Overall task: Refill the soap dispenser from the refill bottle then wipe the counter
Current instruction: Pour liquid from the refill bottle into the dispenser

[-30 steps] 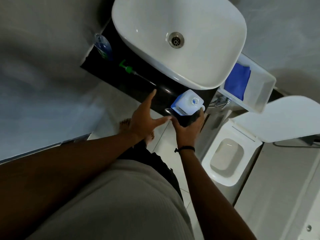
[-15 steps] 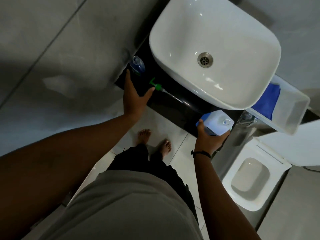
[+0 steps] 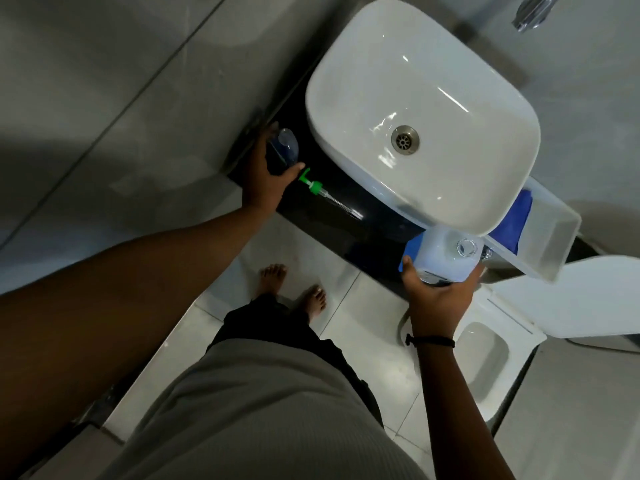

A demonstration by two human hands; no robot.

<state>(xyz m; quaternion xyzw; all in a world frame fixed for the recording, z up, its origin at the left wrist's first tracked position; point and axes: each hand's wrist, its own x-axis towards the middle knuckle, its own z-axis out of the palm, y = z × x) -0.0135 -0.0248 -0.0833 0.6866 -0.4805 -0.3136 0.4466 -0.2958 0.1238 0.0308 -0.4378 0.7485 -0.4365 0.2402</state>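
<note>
The clear soap dispenser bottle (image 3: 285, 148) with blue liquid stands at the left end of the black counter (image 3: 363, 223); my left hand (image 3: 265, 178) is wrapped around it. Its green pump head (image 3: 313, 184) with a clear tube lies on the counter just right of that hand. My right hand (image 3: 438, 299) grips the white refill bottle (image 3: 441, 254) with its blue label at the counter's front right; the bottle's mouth is uncapped. A blue cloth (image 3: 516, 216) lies in a white bin to the right.
A white basin (image 3: 422, 109) fills most of the counter. The white bin (image 3: 554, 233) sits at its right. Below right is a toilet (image 3: 485, 351) with its lid up. A chrome tap (image 3: 531, 10) shows at top right. My bare feet stand on the tiled floor.
My left hand has reached from the counter's middle to the dispenser bottle and closed around it. My right hand has stayed on the refill bottle. The view has shifted left.
</note>
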